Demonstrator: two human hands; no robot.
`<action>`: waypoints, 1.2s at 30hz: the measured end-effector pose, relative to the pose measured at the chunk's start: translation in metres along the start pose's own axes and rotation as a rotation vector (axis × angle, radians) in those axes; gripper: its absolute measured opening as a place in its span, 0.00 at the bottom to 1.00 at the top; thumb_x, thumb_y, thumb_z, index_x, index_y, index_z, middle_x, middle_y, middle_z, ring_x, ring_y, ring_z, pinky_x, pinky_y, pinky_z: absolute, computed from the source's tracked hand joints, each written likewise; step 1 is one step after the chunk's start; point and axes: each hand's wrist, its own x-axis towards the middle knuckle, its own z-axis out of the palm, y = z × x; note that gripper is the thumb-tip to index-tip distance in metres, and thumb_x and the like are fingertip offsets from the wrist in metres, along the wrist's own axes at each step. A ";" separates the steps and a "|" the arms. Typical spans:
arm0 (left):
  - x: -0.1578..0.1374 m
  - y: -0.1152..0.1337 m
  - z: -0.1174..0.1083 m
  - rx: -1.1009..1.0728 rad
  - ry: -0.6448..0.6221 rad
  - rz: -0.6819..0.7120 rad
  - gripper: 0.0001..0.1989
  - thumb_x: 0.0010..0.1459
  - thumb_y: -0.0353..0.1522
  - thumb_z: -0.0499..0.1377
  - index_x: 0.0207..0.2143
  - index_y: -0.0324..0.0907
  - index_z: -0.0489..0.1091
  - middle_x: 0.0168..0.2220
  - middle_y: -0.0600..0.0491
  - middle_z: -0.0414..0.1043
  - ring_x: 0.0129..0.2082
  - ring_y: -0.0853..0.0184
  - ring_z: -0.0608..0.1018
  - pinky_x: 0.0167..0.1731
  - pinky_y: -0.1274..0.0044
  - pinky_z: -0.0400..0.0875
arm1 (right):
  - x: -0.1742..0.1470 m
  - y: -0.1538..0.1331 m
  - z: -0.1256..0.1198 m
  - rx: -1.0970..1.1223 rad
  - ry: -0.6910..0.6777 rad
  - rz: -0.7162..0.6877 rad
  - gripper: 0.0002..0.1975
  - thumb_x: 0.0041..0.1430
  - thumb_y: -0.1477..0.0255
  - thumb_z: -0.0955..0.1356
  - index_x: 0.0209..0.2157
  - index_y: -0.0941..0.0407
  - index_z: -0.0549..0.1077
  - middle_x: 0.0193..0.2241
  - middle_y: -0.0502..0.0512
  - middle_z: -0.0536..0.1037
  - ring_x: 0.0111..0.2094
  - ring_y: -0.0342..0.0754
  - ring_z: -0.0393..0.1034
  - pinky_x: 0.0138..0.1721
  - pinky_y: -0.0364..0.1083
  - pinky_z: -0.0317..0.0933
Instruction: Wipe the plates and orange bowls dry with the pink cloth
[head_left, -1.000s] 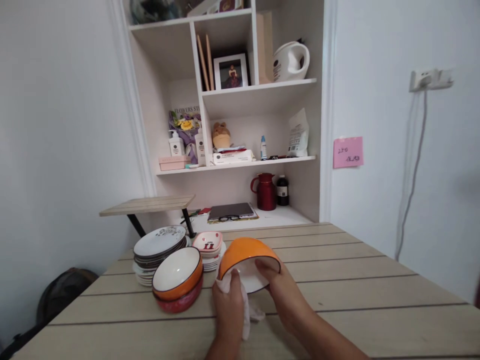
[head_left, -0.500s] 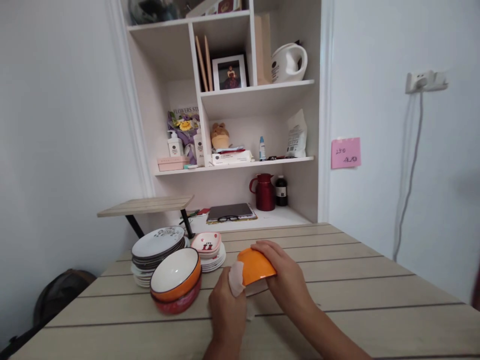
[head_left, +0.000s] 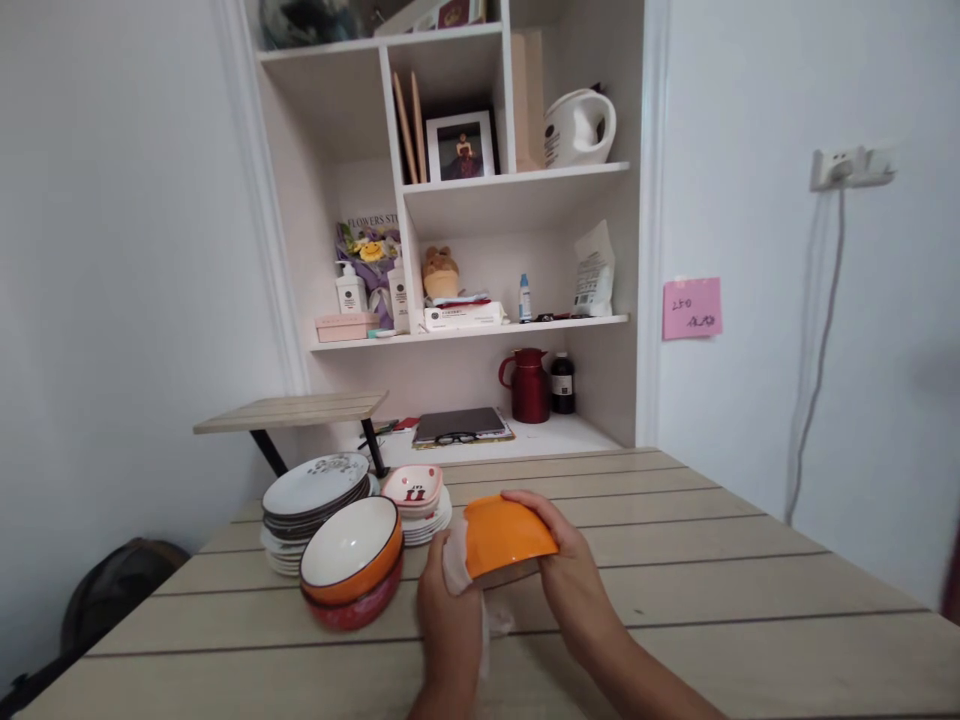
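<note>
An orange bowl [head_left: 506, 536] is held tilted above the table, its outer side facing up. My right hand [head_left: 566, 555] grips the bowl by its right side, fingers over the outside. At the bowl's left edge, my left hand [head_left: 448, 610] is closed on a thin whitish wipe [head_left: 456, 562] pressed against it; most of those fingers are hidden behind the wipe and bowl. Part of the wipe hangs below the hand. Left of my hands, an orange bowl with a white inside [head_left: 351, 541] rests tilted in a red bowl [head_left: 360, 607].
Behind the bowls stand a stack of plates [head_left: 319, 486] and small square dishes [head_left: 414, 487] on white saucers [head_left: 427, 525]. A small wooden stand [head_left: 292, 411] rises at the back left. Shelves beyond hold a red jug [head_left: 529, 387] and a laptop [head_left: 460, 424].
The bowl has turned, so more of its orange outside shows. My left hand with the wipe has shifted slightly left, and more of the wipe hangs down.
</note>
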 end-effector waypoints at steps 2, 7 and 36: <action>0.001 -0.002 0.002 -0.129 -0.013 -0.006 0.19 0.43 0.30 0.61 0.42 0.41 0.75 0.40 0.47 0.80 0.43 0.57 0.80 0.44 0.71 0.73 | -0.003 -0.003 0.002 0.067 0.007 0.031 0.21 0.47 0.75 0.63 0.43 0.50 0.78 0.46 0.52 0.80 0.48 0.54 0.72 0.50 0.49 0.63; -0.001 -0.006 0.004 -0.259 0.037 -0.023 0.19 0.45 0.36 0.63 0.41 0.40 0.75 0.44 0.43 0.79 0.46 0.55 0.79 0.48 0.68 0.73 | -0.009 -0.003 0.009 0.230 0.037 0.137 0.19 0.50 0.73 0.65 0.44 0.49 0.77 0.47 0.52 0.79 0.48 0.54 0.71 0.50 0.49 0.62; -0.004 0.010 -0.002 0.448 0.018 -0.060 0.18 0.56 0.31 0.54 0.48 0.42 0.74 0.35 0.45 0.81 0.37 0.56 0.82 0.35 0.72 0.71 | 0.014 0.031 -0.010 -0.310 0.001 -0.104 0.32 0.51 0.72 0.66 0.59 0.50 0.63 0.51 0.56 0.76 0.49 0.55 0.73 0.50 0.55 0.65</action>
